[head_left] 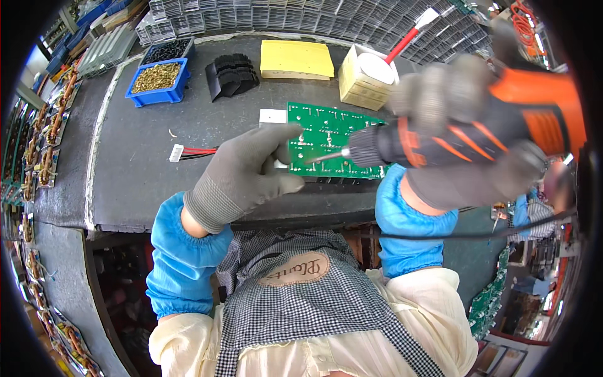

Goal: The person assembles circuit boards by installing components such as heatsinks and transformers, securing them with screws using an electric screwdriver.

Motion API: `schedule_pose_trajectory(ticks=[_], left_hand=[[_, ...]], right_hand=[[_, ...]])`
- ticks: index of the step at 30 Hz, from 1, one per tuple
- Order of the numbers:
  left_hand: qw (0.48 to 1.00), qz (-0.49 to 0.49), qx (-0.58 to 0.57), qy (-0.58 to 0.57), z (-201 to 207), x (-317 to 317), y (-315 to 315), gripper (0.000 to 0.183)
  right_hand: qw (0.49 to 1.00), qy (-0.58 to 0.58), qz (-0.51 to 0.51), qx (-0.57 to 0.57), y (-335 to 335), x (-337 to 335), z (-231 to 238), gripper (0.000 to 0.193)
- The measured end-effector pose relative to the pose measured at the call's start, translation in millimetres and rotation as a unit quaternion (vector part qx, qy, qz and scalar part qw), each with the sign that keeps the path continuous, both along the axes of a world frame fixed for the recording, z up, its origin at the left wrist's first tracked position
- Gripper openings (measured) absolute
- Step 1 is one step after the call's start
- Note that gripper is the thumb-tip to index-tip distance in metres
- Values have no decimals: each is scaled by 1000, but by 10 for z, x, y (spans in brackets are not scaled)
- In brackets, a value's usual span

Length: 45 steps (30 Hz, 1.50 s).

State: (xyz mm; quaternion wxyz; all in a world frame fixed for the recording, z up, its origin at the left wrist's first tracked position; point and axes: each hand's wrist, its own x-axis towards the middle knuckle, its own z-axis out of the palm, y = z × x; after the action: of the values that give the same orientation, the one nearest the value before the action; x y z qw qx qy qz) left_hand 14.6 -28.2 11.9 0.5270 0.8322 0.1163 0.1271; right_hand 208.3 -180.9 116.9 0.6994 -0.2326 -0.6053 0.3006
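My right hand (pixel 480 179), in a grey glove, is wrapped around an orange and black power drill (pixel 524 119). The drill lies nearly level, and its thin bit points left over a green circuit board (pixel 330 122). Blur hides whether the tip touches the board. My left hand (pixel 242 169), also gloved in grey, grips the board's left edge, fingers on the upper side and thumb near the lower corner. Between them shows a bit of a white part. Beside this hand, a white connector (pixel 176 152) with red and black wires rests on the dark worktable (pixel 144 188).
Behind the board stand a blue bin of brass-coloured screws (pixel 157 78), black pieces (pixel 231 75), a yellow stack (pixel 296 60) and a box (pixel 361 88) holding a white round item and a red-handled brush. A black cable (pixel 477 236) crosses beneath my right forearm.
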Motion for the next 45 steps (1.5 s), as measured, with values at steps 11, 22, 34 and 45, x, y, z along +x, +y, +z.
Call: schedule_pose_trajectory(ticks=[11,22,34,45], left_hand=[[972,-62,-225,-30,-64,220,-386,66],[973,11,-229,6,11,219,-607,32],[954,-10,-294,52,33,274,-722,38],[892,121,-413,-142,111,82,106,48]], right_hand=[[983,27,-128,125,-445,-5,-248,82],[978,59,-119,163,-780,107,-297,79],[955,136,-217,148,-881,12,-413,75],[873,277,-357,182,-1205,521,-720,64]])
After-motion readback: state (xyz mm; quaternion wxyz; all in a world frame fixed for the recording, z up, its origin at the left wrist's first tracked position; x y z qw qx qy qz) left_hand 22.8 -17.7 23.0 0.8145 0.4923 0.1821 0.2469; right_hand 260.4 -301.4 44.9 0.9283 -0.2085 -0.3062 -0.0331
